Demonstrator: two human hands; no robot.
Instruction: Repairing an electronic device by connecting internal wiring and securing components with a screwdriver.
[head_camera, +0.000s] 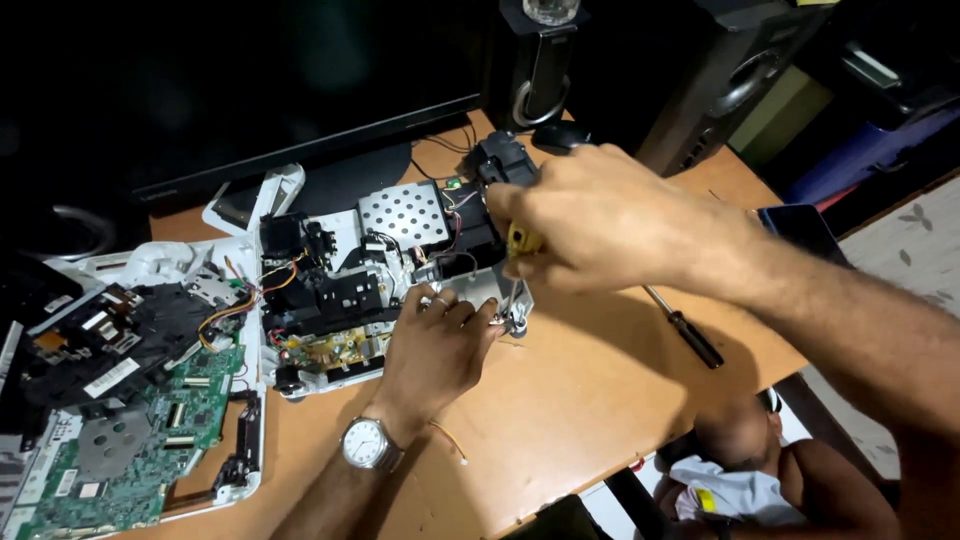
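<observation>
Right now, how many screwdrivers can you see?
2. A yellow-handled screwdriver is gripped in the right hand over the opened white device; a black-handled screwdriver lies on the wooden desk. Others may be hidden.

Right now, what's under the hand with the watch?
The left hand rests on the opened device, near the right hand's yellow-handled screwdriver. Wooden table shows around it. Parts beneath the palm are covered.

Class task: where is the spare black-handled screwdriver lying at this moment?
In the head view, the spare screwdriver lies on the wooden table, right of the opened device, under the right forearm.
</observation>
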